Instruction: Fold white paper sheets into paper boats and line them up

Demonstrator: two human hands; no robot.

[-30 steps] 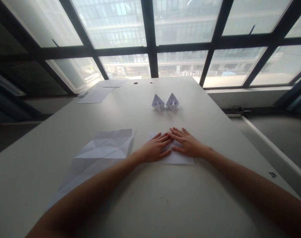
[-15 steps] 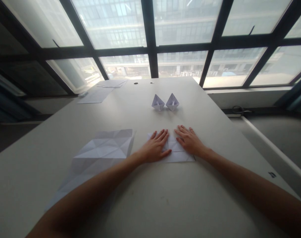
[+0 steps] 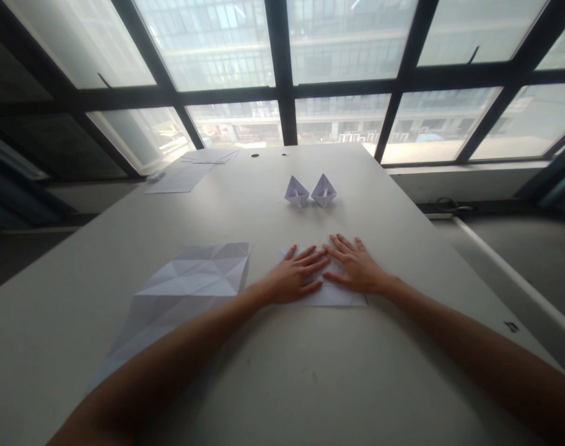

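A folded white sheet of paper (image 3: 336,296) lies flat on the table, largely covered by both hands. My left hand (image 3: 295,275) rests on its left part with the fingers spread. On the right part lies my right hand (image 3: 354,266), palm down, fingers apart and pointing away from me. The fingertips of the two hands nearly meet over the paper's middle. Beyond them stand two small folded paper boats (image 3: 297,193), side by side. A larger creased sheet (image 3: 192,279) is spread out at the left, partly hidden beneath my left forearm.
The white table (image 3: 273,371) reaches to the windows. Several flat papers (image 3: 184,176) lie at its far left corner. Two round holes (image 3: 255,155) are near the far edge. A small dark mark (image 3: 511,327) is by the right edge.
Both hands have shifted inward over the folded paper, so their fingers are closer together. The left fingers have spread wider. The paper boats and the creased sheet stay in place.
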